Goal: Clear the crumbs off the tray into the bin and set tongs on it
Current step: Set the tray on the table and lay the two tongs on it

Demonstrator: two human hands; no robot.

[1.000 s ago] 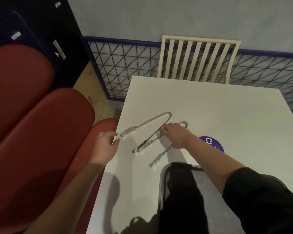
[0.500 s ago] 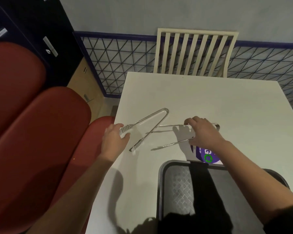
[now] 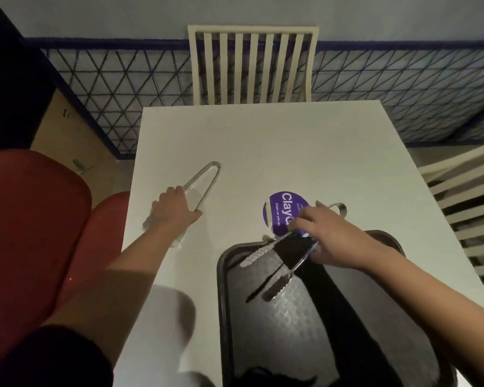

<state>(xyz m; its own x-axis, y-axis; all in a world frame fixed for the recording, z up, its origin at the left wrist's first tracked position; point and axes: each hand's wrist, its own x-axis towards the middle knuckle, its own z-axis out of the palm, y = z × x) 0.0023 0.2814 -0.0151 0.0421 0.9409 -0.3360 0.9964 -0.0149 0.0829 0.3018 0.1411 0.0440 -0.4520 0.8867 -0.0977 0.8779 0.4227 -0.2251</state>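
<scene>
Two hands, two pairs of tongs, one dark tray on a white table.

The table (image 3: pixel 291 152) carries the tray (image 3: pixel 224 303) at its near edge, beside a purple round sticker (image 3: pixel 277 210). The right hand (image 3: pixel 330 238) grips one pair of tongs (image 3: pixel 274 272) over the tray's far end, tips pointing down toward its surface. The left hand (image 3: pixel 173 210) is closed over the second tongs (image 3: pixel 204 180), which lie flat on the table, well left of the tray.
</scene>
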